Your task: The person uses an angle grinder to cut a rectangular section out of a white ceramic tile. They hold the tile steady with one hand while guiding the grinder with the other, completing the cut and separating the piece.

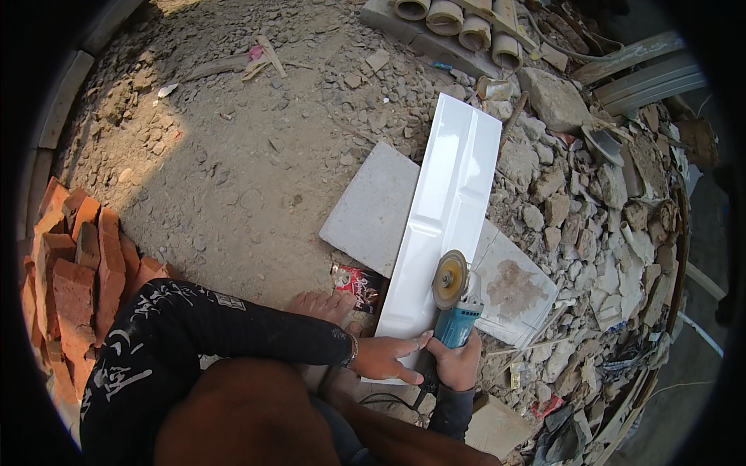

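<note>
In the head view, a long white glossy ceramic tile (443, 221) is seen lying on the dirt ground (233, 163), its far end toward the rubble, its near end by the person's knees. It rests partly on a grey square stone slab (369, 206) at its left and a pale stained slab (517, 291) at its right. The left hand (386, 357) is laid on the tile's near end, fingers spread and pressing. The right hand (457, 363) is closed around the body of a blue angle grinder with a tan cutting disc (454, 299), held at the tile's right edge. The tile is judged stiff, slippery and brittle, best steadied flat or lifted by its long edges. A stack of red bricks (74, 272) stands at the left; broken rubble (590, 210) crowds the right, and a crumpled red wrapper (357, 283) lies beside a bare foot (322, 304).
</note>
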Motion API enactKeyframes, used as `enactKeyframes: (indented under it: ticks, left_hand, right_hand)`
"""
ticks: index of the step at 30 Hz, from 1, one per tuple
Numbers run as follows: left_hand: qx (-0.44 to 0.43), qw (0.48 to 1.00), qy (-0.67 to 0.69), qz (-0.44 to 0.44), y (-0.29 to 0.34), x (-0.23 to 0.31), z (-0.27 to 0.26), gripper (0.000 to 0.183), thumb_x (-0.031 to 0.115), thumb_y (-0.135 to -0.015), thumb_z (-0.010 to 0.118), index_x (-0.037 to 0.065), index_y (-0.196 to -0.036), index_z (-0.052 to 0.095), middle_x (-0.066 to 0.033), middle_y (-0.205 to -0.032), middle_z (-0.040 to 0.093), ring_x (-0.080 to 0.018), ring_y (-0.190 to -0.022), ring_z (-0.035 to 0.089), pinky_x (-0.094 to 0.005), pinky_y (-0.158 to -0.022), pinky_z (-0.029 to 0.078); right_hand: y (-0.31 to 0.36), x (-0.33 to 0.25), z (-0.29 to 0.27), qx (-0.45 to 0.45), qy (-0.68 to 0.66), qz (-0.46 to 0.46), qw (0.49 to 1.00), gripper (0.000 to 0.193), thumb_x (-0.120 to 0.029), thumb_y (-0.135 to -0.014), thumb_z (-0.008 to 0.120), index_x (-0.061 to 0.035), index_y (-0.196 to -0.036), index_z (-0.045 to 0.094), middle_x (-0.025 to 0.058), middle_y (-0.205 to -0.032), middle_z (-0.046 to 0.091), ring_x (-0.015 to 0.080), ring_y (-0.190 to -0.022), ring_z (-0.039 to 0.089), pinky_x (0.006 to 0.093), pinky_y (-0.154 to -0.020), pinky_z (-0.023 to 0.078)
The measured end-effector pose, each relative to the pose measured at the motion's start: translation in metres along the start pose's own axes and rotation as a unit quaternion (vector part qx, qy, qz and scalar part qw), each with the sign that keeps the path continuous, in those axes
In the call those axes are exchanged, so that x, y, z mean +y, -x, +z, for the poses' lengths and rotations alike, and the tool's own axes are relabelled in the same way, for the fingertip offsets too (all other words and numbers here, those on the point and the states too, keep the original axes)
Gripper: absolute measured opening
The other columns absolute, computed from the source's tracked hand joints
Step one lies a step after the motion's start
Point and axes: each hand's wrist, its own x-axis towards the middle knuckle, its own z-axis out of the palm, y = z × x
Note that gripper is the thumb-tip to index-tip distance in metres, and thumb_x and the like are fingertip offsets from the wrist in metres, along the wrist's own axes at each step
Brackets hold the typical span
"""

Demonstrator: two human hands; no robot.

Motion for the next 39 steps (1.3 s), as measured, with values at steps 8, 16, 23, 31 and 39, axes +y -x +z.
enactKeyframes:
  ticks: [8,16,23,31,39]
  left_hand:
    - [0.015,1.000,-0.025,0.010,-0.007,-0.016,0.006,0.121,0.072,-0.105,0.062,-0.004,-0.176,0.000,-0.0336,-0.168,0.042,-0.0388,-0.149,0.054,-0.0398,-0.124,0.042]
    - [0.004,0.999,-0.031,-0.016,-0.001,-0.002,0.002,0.121,0.072,-0.104,0.062,-0.004,-0.176,0.002,-0.0351,-0.169,0.041,-0.0379,-0.155,0.049,-0.0397,-0.126,0.040]
    - [0.016,1.000,-0.013,0.007,0.000,-0.004,0.004,0.118,0.068,-0.105,0.064,-0.008,-0.174,0.006,-0.0348,-0.174,0.034,-0.0367,-0.159,0.043,-0.0380,-0.129,0.035]
    - [0.010,0.999,-0.026,0.021,-0.008,-0.019,0.007,0.116,0.064,-0.105,0.065,-0.016,-0.170,0.012,-0.0386,-0.170,0.037,-0.0377,-0.158,0.043,-0.0383,-0.128,0.035]
    - [-0.005,1.000,-0.020,0.000,-0.002,-0.008,0.003,0.118,0.068,-0.106,0.061,-0.010,-0.173,0.004,-0.0355,-0.175,0.030,-0.0364,-0.163,0.037,-0.0378,-0.132,0.031]
  right_hand:
    - [0.001,-0.001,-0.001,-0.003,0.005,-0.002,1.000,0.034,-0.004,-0.079,0.086,-0.0017,-0.108,0.069,0.0015,-0.092,0.075,0.0108,-0.079,0.069,0.0307,-0.075,0.057]
    - [0.002,-0.003,-0.003,-0.007,0.023,0.014,1.000,0.043,-0.006,-0.076,0.086,0.0005,-0.114,0.068,0.0055,-0.094,0.075,0.0142,-0.082,0.070,0.0332,-0.078,0.058]
    - [0.003,-0.004,-0.001,-0.001,0.023,0.001,1.000,0.045,-0.007,-0.076,0.087,0.0002,-0.116,0.068,0.0047,-0.095,0.075,0.0136,-0.083,0.069,0.0325,-0.079,0.058]
    - [0.005,-0.003,-0.001,-0.010,-0.007,-0.017,1.000,0.042,-0.006,-0.077,0.087,-0.0006,-0.114,0.068,0.0040,-0.094,0.075,0.0131,-0.082,0.069,0.0322,-0.078,0.058]
    - [0.004,0.004,-0.002,-0.008,0.009,-0.003,1.000,0.042,-0.006,-0.077,0.086,-0.0006,-0.114,0.067,0.0036,-0.094,0.074,0.0130,-0.081,0.068,0.0321,-0.077,0.057]
